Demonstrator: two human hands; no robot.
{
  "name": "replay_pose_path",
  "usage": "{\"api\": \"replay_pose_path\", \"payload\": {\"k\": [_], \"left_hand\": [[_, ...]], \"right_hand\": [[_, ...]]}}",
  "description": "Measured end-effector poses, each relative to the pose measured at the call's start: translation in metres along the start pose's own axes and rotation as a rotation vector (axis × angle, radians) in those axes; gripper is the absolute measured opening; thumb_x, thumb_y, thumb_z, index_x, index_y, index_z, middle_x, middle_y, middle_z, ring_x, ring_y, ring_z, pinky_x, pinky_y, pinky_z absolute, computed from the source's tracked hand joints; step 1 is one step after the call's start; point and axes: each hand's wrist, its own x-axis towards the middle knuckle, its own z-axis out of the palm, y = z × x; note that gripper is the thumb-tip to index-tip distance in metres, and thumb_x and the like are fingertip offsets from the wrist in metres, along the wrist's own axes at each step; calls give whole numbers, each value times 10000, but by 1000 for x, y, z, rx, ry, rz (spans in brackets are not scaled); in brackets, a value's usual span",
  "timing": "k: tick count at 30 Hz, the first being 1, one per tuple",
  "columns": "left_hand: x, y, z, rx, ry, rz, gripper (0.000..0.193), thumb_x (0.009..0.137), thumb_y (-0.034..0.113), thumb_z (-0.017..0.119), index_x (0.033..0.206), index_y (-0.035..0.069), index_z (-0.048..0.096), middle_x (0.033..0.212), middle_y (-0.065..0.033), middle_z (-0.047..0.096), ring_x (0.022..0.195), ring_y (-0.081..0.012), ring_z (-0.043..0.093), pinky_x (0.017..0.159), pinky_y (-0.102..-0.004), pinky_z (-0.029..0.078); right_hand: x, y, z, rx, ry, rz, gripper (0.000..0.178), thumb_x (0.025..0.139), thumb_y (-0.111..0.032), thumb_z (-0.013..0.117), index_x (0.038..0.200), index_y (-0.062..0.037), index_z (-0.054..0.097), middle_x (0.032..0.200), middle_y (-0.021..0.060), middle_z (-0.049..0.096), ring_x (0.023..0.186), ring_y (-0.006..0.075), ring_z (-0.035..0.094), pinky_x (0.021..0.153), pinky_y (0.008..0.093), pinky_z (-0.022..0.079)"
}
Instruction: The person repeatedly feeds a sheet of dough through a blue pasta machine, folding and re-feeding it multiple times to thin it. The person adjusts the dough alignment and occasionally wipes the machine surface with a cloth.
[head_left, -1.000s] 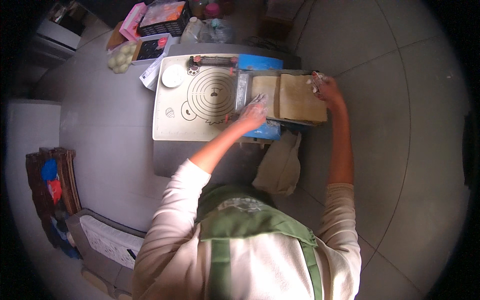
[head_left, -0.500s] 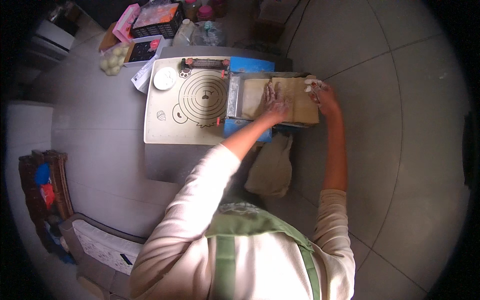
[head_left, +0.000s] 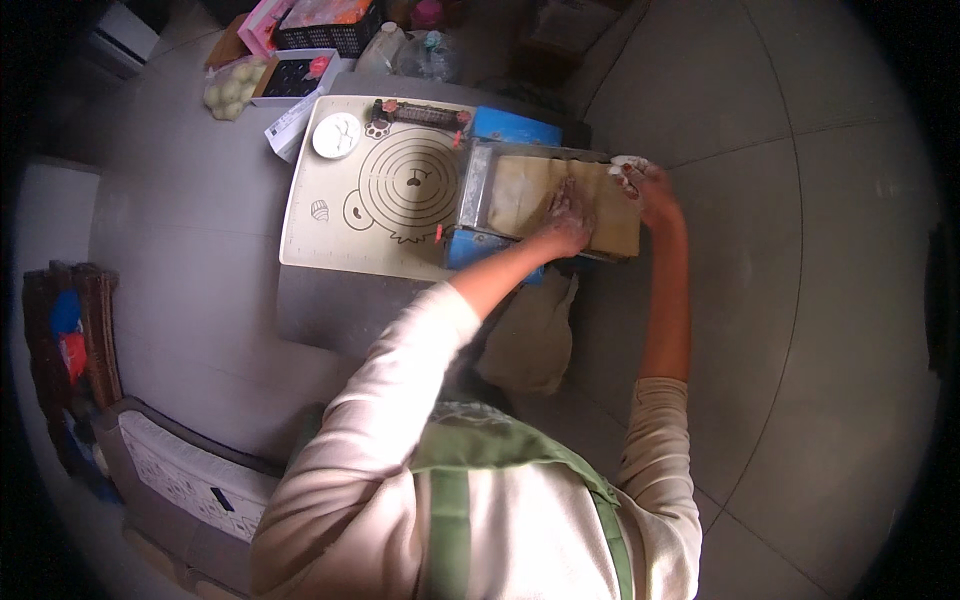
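Observation:
A broad, pale yellow dough sheet (head_left: 525,185) lies over the metal tray of a dough-rolling machine (head_left: 516,126) with blue sides. My left hand (head_left: 570,222), dusted with flour, rests on the middle of the sheet, its fingers stretched out toward the far edge. At the sheet's far right corner, my right hand (head_left: 652,192) is closed around a small white bundle (head_left: 626,162). Whether that bundle is a cloth or something else cannot be made out. Flour whitens the fingers of this hand too. To the machine's left spreads a cream mat (head_left: 330,235) printed with dark rings.
On the mat stand a white bowl (head_left: 336,135) and a dark roller piece (head_left: 425,114) with red knobs. Beyond the table are a bag of round pale items (head_left: 231,92), a black basket (head_left: 325,38) and a clear jug (head_left: 383,48). A pale cloth (head_left: 530,335) hangs at the near edge.
My left hand has slid to the right along the dough sheet. My right hand stays by the far right corner with the white bundle. The whole view has shifted slightly.

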Motion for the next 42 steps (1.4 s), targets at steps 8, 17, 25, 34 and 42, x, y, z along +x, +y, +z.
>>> {"api": "replay_pose_path", "payload": {"k": [8, 17, 25, 34, 42], "left_hand": [[-35, -8, -10, -184, 195, 59, 431, 846, 302, 445, 1194, 55, 506, 1257, -267, 407, 1215, -462, 301, 1044, -536, 177], [4, 57, -47, -354, -26, -177, 773, 868, 402, 423, 1358, -80, 70, 1410, -292, 95, 1326, -403, 59, 1080, -444, 70], [-27, 58, -50, -273, -206, -268, 766, 850, 448, 400, 1351, -78, 158, 1407, -301, 94, 1314, -441, 41, 1075, -459, 47], [-1, 64, -21, -769, 28, -273, 586, 840, 237, 447, 1316, -59, 275, 1340, -316, 253, 1269, -415, 234, 1049, -407, 198], [-37, -23, -58, -499, 455, -151, 495, 866, 208, 445, 1308, 13, 338, 1255, -246, 430, 1216, -421, 333, 1037, -464, 213]], "right_hand": [[-1, -29, 27, -143, 141, -6, 173, 888, -209, 536, 847, -52, 597, 679, -4, 538, 525, 65, 445, 420, 202, 306], [-19, -43, 24, -25, 122, 47, 199, 889, -225, 532, 835, -41, 587, 665, 3, 529, 481, 64, 406, 407, 211, 277], [-29, -20, 7, 50, 244, 33, 150, 884, -183, 530, 861, -50, 595, 745, -2, 575, 614, 65, 498, 524, 198, 418], [-2, -12, -8, -290, 76, 78, 317, 844, -242, 596, 1045, -7, 525, 964, 83, 588, 844, 184, 571, 713, 329, 482], [-12, -8, 4, -132, 120, 87, 380, 860, -244, 573, 1131, 6, 481, 1012, 109, 579, 905, 187, 565, 794, 311, 470]]}}
